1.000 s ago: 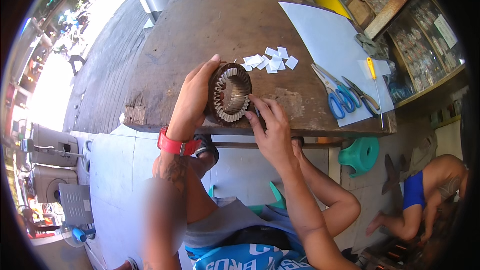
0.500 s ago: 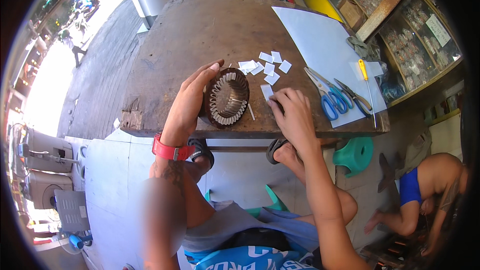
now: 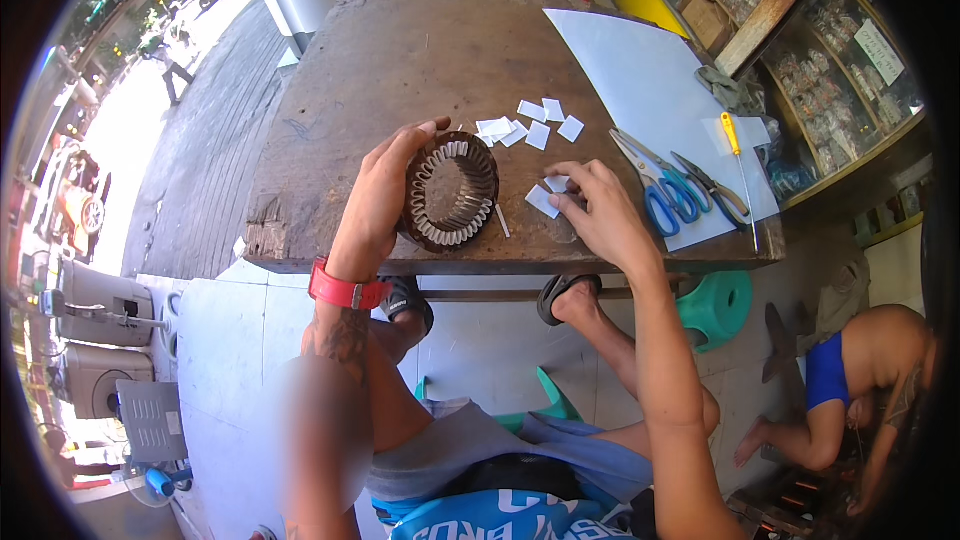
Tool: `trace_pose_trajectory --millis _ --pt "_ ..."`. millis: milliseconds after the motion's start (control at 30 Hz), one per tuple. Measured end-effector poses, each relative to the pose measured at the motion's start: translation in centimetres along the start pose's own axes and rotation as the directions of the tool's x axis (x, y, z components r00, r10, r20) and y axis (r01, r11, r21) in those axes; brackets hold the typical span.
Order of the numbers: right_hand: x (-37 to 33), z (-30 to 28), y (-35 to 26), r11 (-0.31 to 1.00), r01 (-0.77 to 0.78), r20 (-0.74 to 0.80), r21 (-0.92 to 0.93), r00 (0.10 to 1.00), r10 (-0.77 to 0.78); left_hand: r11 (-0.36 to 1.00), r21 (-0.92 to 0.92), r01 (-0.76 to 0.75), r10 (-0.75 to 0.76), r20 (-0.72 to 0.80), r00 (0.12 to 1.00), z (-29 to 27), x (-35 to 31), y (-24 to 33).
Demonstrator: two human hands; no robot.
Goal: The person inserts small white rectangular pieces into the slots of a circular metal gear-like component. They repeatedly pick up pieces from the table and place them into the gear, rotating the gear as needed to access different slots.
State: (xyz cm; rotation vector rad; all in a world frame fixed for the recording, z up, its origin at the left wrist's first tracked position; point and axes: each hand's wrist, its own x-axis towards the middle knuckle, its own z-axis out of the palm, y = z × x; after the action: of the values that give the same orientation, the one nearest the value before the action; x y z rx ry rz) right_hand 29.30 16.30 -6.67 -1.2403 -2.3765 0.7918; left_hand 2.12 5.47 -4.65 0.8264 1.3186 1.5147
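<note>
A ring-shaped motor stator [image 3: 488, 165] stands on the wooden table, its slots lined with folded white paper inserts. My left hand [image 3: 383, 185] is wrapped round its left side, fingertips over the top rim. To the right, my right hand [image 3: 605, 208] rests low over the table, thumb and fingers bent at two small white paper pieces. Its thumb touches the nearer paper piece [image 3: 541, 202]; the other piece [image 3: 557, 183] lies partly under its fingers. Beyond is a loose cluster of similar paper pieces [image 3: 537, 134]. A thin white strip [image 3: 503, 222] lies just right of the stator.
At the right of the table [image 3: 370, 60] lies a large white sheet [image 3: 640, 80]. Scissors [image 3: 662, 202], pliers [image 3: 715, 190] and a yellow-handled screwdriver [image 3: 731, 135] rest there. A green stool [image 3: 720, 310] stands below. Another person [image 3: 850, 370] crouches at lower right.
My right hand has shifted slightly right. One paper piece from the cluster's near side now lies by its fingers, beside the piece it touched before. My left hand stays on the stator.
</note>
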Motion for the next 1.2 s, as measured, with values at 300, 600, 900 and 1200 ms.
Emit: trace_pose_trajectory --millis 300,600,900,1200 --pt "-1.0 0.3 -0.7 0.942 0.270 0.038 -0.197 0.963 -0.268 1.000 -0.010 0.020 -0.020 -0.009 1.000 0.2 0.0 0.4" --pt "-0.8 -1.9 -1.3 0.958 0.226 0.195 -0.176 0.962 -0.191 1.000 -0.006 0.008 -0.008 0.001 1.000 0.3 -0.2 0.7" --pt "-0.2 -2.8 -0.1 0.982 0.172 0.224 -0.083 0.963 -0.150 0.997 0.078 -0.028 0.028 0.003 1.000 0.3 -0.1 0.3" --pt "-1.7 -0.7 -1.5 0.950 0.063 -0.072 0.304 0.997 -0.043 0.994 0.099 -0.045 0.044 0.012 0.999 0.3 0.0 0.4"
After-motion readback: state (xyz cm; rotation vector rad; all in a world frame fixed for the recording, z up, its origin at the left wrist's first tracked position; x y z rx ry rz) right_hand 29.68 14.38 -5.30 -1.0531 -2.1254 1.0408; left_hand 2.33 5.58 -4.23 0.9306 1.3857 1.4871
